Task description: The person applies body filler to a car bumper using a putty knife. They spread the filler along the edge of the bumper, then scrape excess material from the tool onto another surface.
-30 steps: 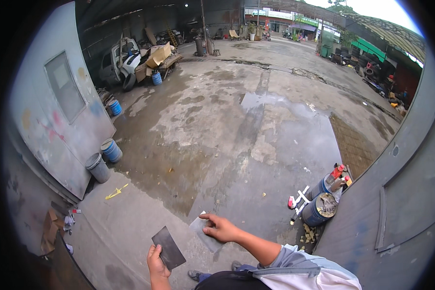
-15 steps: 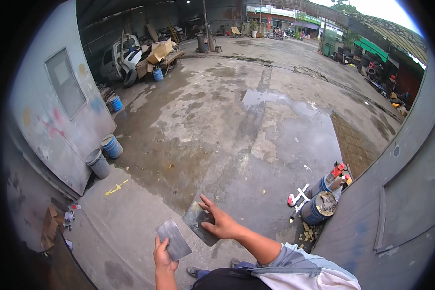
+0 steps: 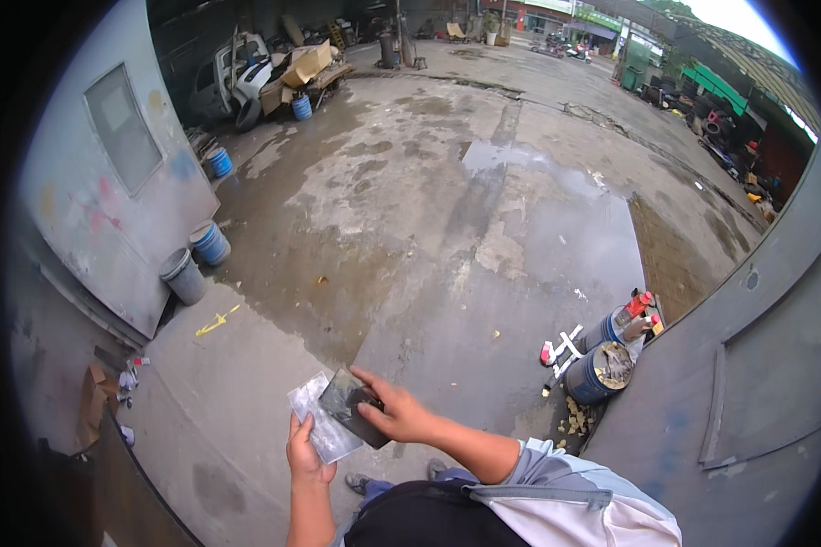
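My left hand pinches a thin, pale grey rectangular plate by its lower left side, thumb on top. Whitish streaks or reflections show across its face. From the right, my right hand holds a dark, flat rectangular sheet, thumb and fingers on its upper side. The dark sheet's left edge overlaps the plate's right side; I cannot tell whether they touch. Both pieces are at waist height in front of me, above the concrete floor.
Buckets holding bottles and rags stand by the right-hand metal door. A grey bin and blue pail stand by the left door. A puddle lies ahead; a stripped car body stands far left.
My right hand has brought the dark sheet left, so it overlaps the pale plate. The plate has tilted and looks brighter. The view has shifted slightly.
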A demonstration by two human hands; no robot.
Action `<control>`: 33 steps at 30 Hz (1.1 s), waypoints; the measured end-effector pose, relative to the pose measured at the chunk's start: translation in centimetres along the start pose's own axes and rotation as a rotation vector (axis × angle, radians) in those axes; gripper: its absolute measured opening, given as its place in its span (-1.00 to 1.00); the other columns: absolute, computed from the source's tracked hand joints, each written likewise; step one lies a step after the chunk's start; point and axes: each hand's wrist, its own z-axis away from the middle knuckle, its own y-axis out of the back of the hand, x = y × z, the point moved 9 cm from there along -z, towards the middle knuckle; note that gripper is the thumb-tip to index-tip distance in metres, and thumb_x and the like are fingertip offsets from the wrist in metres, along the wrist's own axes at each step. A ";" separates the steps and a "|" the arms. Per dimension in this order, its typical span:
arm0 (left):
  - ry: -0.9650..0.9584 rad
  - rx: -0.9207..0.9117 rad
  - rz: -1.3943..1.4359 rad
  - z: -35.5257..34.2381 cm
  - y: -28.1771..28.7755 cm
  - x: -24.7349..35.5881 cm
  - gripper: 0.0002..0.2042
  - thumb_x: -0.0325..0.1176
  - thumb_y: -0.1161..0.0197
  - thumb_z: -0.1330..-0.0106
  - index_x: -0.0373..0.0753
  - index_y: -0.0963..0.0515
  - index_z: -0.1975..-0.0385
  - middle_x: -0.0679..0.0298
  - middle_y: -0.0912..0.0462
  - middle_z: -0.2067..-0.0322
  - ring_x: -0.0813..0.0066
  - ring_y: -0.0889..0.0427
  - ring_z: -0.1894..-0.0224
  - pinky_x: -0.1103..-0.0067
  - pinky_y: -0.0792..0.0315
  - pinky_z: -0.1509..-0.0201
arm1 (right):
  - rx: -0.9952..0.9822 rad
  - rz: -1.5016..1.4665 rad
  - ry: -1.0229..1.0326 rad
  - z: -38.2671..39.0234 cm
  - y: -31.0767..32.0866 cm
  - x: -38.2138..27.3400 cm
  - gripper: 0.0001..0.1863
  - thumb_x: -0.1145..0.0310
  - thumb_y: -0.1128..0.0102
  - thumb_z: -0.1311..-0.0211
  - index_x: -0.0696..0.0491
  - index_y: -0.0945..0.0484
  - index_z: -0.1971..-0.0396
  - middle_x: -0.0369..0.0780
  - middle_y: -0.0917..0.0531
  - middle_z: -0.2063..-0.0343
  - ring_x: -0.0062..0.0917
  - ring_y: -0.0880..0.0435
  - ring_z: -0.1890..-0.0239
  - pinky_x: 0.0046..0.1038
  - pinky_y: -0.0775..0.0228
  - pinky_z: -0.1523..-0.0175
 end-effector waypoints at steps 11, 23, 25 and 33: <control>-0.043 0.002 0.137 0.0 -1.4 0.3 -0.59 -0.17 0.21 -0.53 -0.24 -0.30 -0.23 0.14 -0.51 -0.11 0.21 -0.51 -0.13 0.30 -0.34 -0.28 | 0.038 -0.059 0.001 -0.3 0.0 -0.2 -0.24 0.49 -0.16 -0.20 0.11 -0.06 -0.38 0.06 -0.61 0.10 -0.09 -0.65 0.09 -0.33 -0.45 -0.04; -0.136 -0.016 0.060 -0.3 -2.0 1.3 -0.58 -0.12 0.27 -0.55 -0.25 -0.31 -0.19 0.10 -0.51 -0.08 0.16 -0.53 -0.11 0.26 -0.37 -0.25 | 0.050 0.160 0.275 2.8 -2.4 -4.1 -0.26 0.59 -0.12 -0.17 0.23 -0.05 -0.35 0.13 -0.39 -0.21 -0.02 -0.52 -0.14 -0.22 -0.41 -0.17; -0.130 -0.036 0.086 -0.4 -2.3 1.3 -0.60 -0.15 0.27 -0.55 -0.24 -0.28 -0.21 0.10 -0.51 -0.09 0.19 -0.51 -0.13 0.26 -0.36 -0.25 | 0.088 0.152 0.255 3.2 -2.4 -3.4 -0.27 0.60 -0.11 -0.17 0.23 -0.05 -0.35 0.12 -0.43 -0.17 0.00 -0.56 -0.06 -0.23 -0.45 -0.11; -0.162 -0.030 0.064 -0.1 -2.8 1.9 -0.61 -0.18 0.26 -0.55 -0.25 -0.27 -0.22 0.12 -0.49 -0.10 0.22 -0.50 -0.14 0.29 -0.34 -0.26 | 0.111 0.204 0.308 2.9 -2.7 -4.2 -0.27 0.59 -0.13 -0.18 0.23 -0.07 -0.35 0.12 -0.51 -0.05 -0.12 -0.62 0.12 -0.29 -0.48 0.04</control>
